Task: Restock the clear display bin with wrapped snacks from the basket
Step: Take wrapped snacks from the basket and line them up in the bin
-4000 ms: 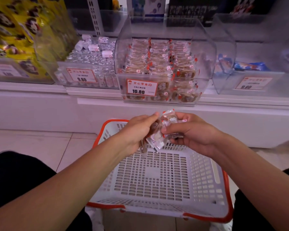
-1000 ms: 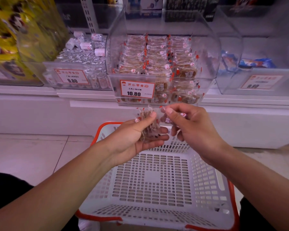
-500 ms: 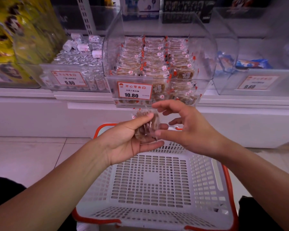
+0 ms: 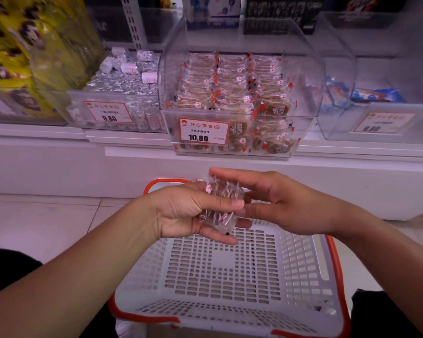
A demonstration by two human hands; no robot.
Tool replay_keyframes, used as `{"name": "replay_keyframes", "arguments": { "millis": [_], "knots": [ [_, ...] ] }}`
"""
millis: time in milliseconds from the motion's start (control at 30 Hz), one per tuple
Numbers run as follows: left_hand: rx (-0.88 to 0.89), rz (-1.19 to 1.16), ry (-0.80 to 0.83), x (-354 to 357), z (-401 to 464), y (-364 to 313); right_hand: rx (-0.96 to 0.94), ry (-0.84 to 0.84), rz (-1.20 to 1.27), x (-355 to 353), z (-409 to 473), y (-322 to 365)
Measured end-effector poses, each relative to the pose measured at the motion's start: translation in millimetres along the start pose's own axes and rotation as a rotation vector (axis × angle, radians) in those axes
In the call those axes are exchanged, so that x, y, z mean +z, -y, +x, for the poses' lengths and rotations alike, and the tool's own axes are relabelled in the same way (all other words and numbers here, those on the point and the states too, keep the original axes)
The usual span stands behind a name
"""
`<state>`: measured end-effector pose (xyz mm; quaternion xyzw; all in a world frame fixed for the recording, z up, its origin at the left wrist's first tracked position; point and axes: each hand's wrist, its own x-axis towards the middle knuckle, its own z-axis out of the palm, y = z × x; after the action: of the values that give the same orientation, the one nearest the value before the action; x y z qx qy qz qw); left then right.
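- The left hand point(image 4: 181, 211) grips a small stack of wrapped snacks point(image 4: 220, 203), thumb curled over the front and fingers beneath; the stack sits over the far edge of the basket point(image 4: 230, 276), below the clear display bin point(image 4: 239, 93).
- The right hand point(image 4: 286, 206) is just beside the stack on its right, fingers loosely spread, fingertips at the wrappers' edge; whether they touch is hard to tell.
- To do this step well, I judge: square the wrappers first, keep them facing one way like the rows above, then lift them over the bin's front lip rather than drop them.
- Up and left of the hands, a price label point(image 4: 109, 113) reads 9.80.
- Straight above, the bin's label point(image 4: 203, 131) reads 开心零食 and 10.80.
- Up and right, another tag point(image 4: 383, 123) reads 9.80.
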<state>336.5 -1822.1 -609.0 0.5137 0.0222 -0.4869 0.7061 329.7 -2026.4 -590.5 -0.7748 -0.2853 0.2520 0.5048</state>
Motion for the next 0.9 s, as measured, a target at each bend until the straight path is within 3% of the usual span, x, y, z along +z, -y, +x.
{"name": "replay_keyframes", "arguments": {
  "millis": [333, 467, 600, 800, 900],
  "knots": [
    [-0.024, 0.145, 0.004, 1.0, -3.6, -0.4, 0.000, -0.048, -0.065, -0.4, -1.3, 2.3],
    [-0.020, 0.380, 0.022, 4.6, -7.8, -3.3, -0.027, -0.081, -0.167, -2.2, -1.3, 6.3],
    [0.004, 0.424, -0.013, 7.7, -11.4, -8.4, -0.085, -0.060, -0.343, -1.5, 0.1, 10.5],
    [0.127, 0.148, -0.190, 10.8, -13.5, -30.8, -0.149, -0.399, -0.393, -8.0, 0.9, 14.3],
    [0.275, 0.070, -0.252, 21.5, -5.8, -30.2, -0.213, -0.474, -0.545, -15.1, -0.2, 25.0]
  ]
}}
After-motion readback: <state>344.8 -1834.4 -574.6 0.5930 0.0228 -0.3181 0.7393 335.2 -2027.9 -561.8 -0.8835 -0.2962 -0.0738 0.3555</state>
